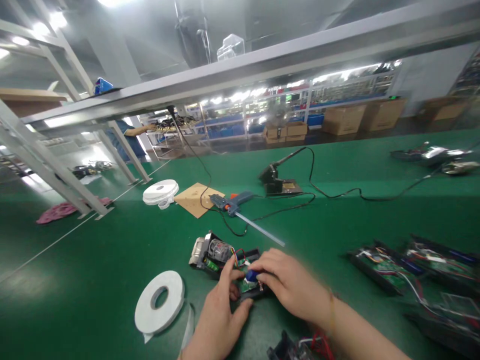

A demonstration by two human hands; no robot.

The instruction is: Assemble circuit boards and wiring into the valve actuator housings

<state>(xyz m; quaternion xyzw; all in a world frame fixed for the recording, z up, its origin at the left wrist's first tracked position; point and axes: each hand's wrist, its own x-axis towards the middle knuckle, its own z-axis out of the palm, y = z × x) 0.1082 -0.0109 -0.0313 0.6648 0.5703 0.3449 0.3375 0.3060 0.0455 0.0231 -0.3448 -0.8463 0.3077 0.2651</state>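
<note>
head view: near the front edge of the green table (337, 165) we see the left hand (217, 320) and the right hand (290, 287) both closed around an opened black device (219, 257) with exposed wiring, the left fingers bracing its near end, the right fingertips pinching a small blue part (250, 275) on its circuit board. just left of the hands lies a white tape roll (159, 302); further back rest a blue glue gun (232, 202), a cardboard sheet (195, 199) and a soldering iron stand (277, 182), while more opened black units (390, 270) sit toward the right edge.
</note>
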